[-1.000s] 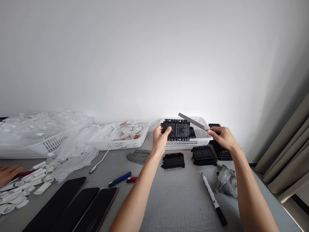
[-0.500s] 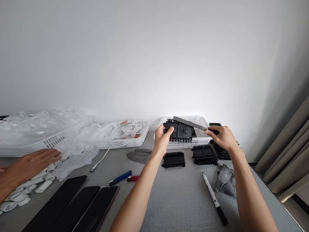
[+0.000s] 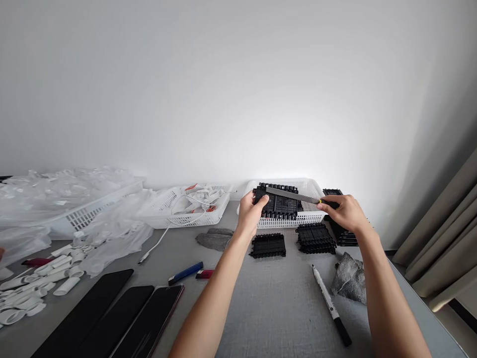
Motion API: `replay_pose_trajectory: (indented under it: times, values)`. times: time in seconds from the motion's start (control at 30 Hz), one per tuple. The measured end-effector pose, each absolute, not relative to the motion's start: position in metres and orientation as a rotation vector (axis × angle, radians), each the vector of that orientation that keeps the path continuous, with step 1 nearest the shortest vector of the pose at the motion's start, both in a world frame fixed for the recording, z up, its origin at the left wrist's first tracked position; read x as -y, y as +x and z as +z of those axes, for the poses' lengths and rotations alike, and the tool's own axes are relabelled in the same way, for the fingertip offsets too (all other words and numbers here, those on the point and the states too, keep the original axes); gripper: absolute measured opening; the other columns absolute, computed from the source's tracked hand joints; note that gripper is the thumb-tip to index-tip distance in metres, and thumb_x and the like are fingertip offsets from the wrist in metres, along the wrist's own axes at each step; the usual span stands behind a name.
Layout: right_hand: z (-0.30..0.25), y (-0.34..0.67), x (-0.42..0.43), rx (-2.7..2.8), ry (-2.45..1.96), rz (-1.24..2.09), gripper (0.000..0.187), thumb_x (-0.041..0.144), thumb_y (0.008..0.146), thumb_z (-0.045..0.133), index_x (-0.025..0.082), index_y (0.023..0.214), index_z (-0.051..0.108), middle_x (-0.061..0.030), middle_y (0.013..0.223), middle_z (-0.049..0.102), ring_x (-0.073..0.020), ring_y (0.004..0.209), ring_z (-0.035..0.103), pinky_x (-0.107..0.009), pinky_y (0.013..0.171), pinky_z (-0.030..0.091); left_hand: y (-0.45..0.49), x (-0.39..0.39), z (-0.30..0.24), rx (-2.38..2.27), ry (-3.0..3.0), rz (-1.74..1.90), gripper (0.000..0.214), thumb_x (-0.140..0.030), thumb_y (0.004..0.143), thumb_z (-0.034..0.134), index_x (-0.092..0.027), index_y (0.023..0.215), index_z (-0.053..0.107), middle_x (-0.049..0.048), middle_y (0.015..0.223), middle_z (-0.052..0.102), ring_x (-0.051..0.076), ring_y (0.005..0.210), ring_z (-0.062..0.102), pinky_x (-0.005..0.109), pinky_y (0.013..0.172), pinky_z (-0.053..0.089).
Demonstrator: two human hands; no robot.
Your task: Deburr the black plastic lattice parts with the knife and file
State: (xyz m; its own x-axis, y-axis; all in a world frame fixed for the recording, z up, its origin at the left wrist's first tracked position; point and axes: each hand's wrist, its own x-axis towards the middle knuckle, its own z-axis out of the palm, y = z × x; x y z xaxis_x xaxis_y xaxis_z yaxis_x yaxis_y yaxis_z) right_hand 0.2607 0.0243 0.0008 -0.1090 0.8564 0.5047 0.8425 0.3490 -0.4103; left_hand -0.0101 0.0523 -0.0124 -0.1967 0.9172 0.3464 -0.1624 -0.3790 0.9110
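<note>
My left hand [image 3: 252, 209] grips a black ribbed plastic panel [image 3: 281, 205] by its left side, thumb on its face, tilted up in front of a white basket [image 3: 315, 188]. My right hand [image 3: 345, 211] is closed round the dark handle of a flat metal file [image 3: 290, 194], whose blade lies slanting across the panel's upper part. Beneath on the table is a similar black panel [image 3: 268, 245]. A stack of such panels [image 3: 316, 238] sits to its right, and another stack [image 3: 343, 233] is partly hidden behind my right hand.
A marker [image 3: 330, 303] and a grey cloth [image 3: 350, 278] lie on the right; another grey cloth [image 3: 215, 239] is left of my forearm. Blue lighter [image 3: 185, 273], red lighter [image 3: 204, 274], phones [image 3: 149, 318], white tube pieces [image 3: 48, 278] and a basket of cables [image 3: 179, 219] occupy the left.
The file blade has moved down from the panel's top edge onto its face. Another person's hand at the left has drawn back almost out of view.
</note>
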Motion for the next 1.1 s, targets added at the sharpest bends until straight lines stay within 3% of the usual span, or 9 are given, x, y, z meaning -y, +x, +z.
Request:
replay_pose_trajectory:
  times: [0.3, 0.43, 0.67, 0.97, 1.1]
  values:
    - [-0.002, 0.248, -0.027, 1.925, -1.392, 0.019, 0.051, 0.066, 0.088, 0.054, 0.024, 0.101, 0.079, -0.0091, 0.093, 0.079, -0.0226, 0.065, 0.066, -0.034, 0.063, 0.044, -0.008, -0.051, -0.014, -0.924, 1.248, 1.669, 0.028, -0.034, 0.065, 0.078, -0.016, 0.085, 0.07, 0.0028, 0.081, 0.069, 0.018, 0.077, 0.06, 0.029, 0.074, 0.044]
    - [-0.002, 0.267, -0.028, 1.907, -1.463, 0.096, 0.053, 0.066, 0.086, 0.056, 0.02, 0.102, 0.078, -0.0087, 0.083, 0.077, -0.0206, 0.06, 0.061, -0.033, 0.06, 0.043, -0.01, -0.054, -0.014, -0.975, 1.223, 1.693, 0.025, -0.033, 0.064, 0.079, -0.016, 0.078, 0.067, 0.001, 0.075, 0.067, 0.016, 0.071, 0.058, 0.027, 0.069, 0.042]
    - [0.004, 0.243, -0.021, 2.03, -1.343, 0.221, 0.057, 0.064, 0.091, 0.048, 0.017, 0.102, 0.077, -0.0046, 0.063, 0.065, -0.0176, 0.055, 0.053, -0.029, 0.055, 0.036, -0.007, -0.056, -0.023, -0.945, 1.391, 1.723, 0.027, -0.036, 0.074, 0.075, -0.017, 0.093, 0.071, 0.005, 0.087, 0.071, 0.018, 0.08, 0.062, 0.029, 0.075, 0.046]
    - [0.002, 0.28, -0.026, 2.02, -1.322, 0.353, 0.051, 0.062, 0.091, 0.049, 0.018, 0.081, 0.073, -0.0005, 0.058, 0.053, -0.0154, 0.056, 0.044, -0.028, 0.053, 0.034, -0.013, -0.058, -0.016, -0.963, 1.338, 1.798, 0.026, -0.036, 0.069, 0.078, -0.016, 0.082, 0.068, 0.0033, 0.082, 0.07, 0.017, 0.075, 0.061, 0.026, 0.072, 0.045]
    - [0.004, 0.266, -0.023, 2.025, -1.298, 0.364, 0.05, 0.062, 0.091, 0.049, 0.019, 0.086, 0.074, -0.0003, 0.059, 0.053, -0.0148, 0.055, 0.043, -0.028, 0.054, 0.033, -0.008, -0.057, -0.019, -0.945, 1.37, 1.772, 0.027, -0.037, 0.071, 0.077, -0.017, 0.088, 0.07, 0.0026, 0.081, 0.07, 0.017, 0.076, 0.062, 0.027, 0.074, 0.045]
